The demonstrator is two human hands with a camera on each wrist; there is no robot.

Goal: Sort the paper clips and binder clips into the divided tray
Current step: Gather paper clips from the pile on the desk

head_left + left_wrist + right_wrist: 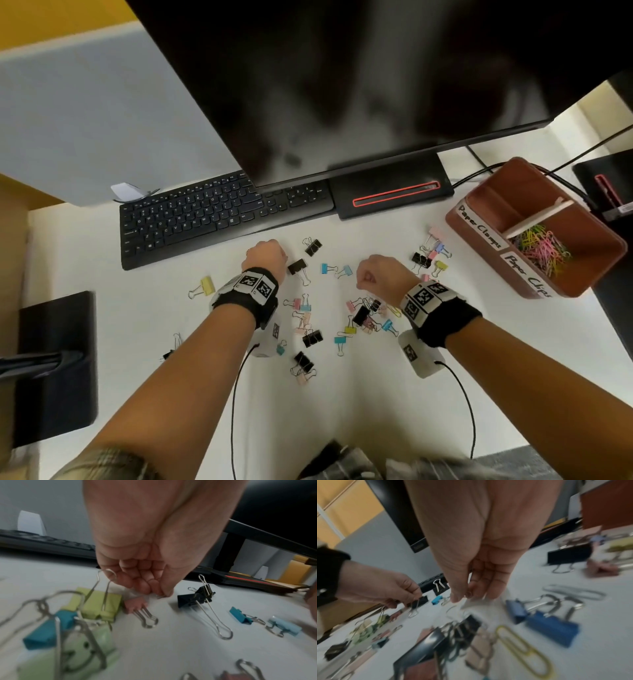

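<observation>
Many coloured and black binder clips point(310, 337) lie scattered on the white desk. The brown divided tray point(596, 260) stands at the right, with coloured paper clips point(541, 250) in its near compartment. My left hand point(265, 255) is curled just left of a black binder clip point(297, 266). In the left wrist view its thumb and fingertips point(159, 593) pinch a small silvery clip at the desk, apart from that black clip point(192, 599). My right hand point(371, 275) hovers above the middle pile, its fingertips point(465, 596) pinched on what looks like thin silver wire. A yellow paper clip point(522, 649) lies below.
A black keyboard point(205, 216) and the monitor base point(390, 192) sit behind the clips, under a large dark monitor point(376, 68). Cables point(565, 178) run behind the tray. A black block point(51, 359) stands at the left desk edge.
</observation>
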